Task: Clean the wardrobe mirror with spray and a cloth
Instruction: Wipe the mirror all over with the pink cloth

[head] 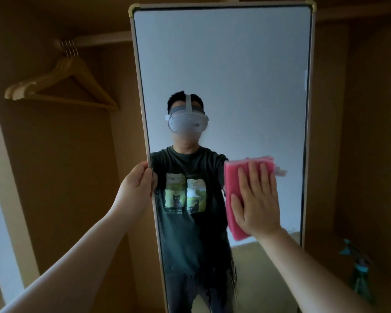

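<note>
Indoors, a tall mirror (224, 64) with a pale frame is standing upright inside a brown wooden wardrobe (66, 166), filling the middle of the view. Left hand (137, 185) is gripping the mirror's left edge, fingers curled around the frame, thumb on the front. Right hand (256, 199) is lying flat and spread open, palm pressing a folded pink cloth (231, 188) against the glass at the right side, about mid-height; nothing is being pinched, just pressed. Glass is reflecting a person in a dark printed T-shirt wearing a white headset, plus a plain pale wall behind. Wooden hangers (61, 84) are hanging bunched on a rail (104, 39) at upper left. Spray bottle (359, 274), greenish with a teal trigger head, is standing at lower right beside the mirror, dim and blurred. Lighting is looking low throughout.
</note>
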`<state>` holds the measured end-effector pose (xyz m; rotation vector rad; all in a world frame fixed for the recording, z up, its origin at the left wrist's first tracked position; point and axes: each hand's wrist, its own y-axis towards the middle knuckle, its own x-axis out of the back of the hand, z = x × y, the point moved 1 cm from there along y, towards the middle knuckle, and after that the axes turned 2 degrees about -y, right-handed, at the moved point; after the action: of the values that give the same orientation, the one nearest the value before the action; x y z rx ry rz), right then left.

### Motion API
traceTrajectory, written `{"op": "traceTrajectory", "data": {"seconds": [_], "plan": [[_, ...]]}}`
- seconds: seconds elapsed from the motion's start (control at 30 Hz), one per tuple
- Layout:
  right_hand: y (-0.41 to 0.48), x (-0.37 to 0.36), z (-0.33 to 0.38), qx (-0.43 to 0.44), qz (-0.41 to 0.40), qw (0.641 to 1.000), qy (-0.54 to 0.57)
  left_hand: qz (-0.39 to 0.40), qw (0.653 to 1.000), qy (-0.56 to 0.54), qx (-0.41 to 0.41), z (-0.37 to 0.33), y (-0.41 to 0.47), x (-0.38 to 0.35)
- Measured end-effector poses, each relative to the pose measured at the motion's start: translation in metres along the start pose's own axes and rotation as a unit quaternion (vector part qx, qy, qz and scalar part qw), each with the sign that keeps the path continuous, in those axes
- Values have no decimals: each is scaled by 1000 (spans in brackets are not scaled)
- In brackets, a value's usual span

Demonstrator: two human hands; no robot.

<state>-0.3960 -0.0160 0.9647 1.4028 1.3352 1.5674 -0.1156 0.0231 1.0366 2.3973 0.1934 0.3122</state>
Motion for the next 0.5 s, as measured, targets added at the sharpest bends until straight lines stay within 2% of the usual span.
{"op": "traceTrajectory", "data": {"seconds": [0.17,0.33,0.43,0.5], "plan": [[46,15,-24,-20,-13,999,-25,-4,1000,-17,9,-1,-1,-1],[46,13,-28,-20,-19,999,-36,-6,999,-46,17,-2,0,-1],[42,12,-29,-31,-28,998,-37,-4,1000,3,-1,0,-1,1],[36,10,-31,-52,-37,997,-34,3,1000,-14,-4,1,-1,1]]}}
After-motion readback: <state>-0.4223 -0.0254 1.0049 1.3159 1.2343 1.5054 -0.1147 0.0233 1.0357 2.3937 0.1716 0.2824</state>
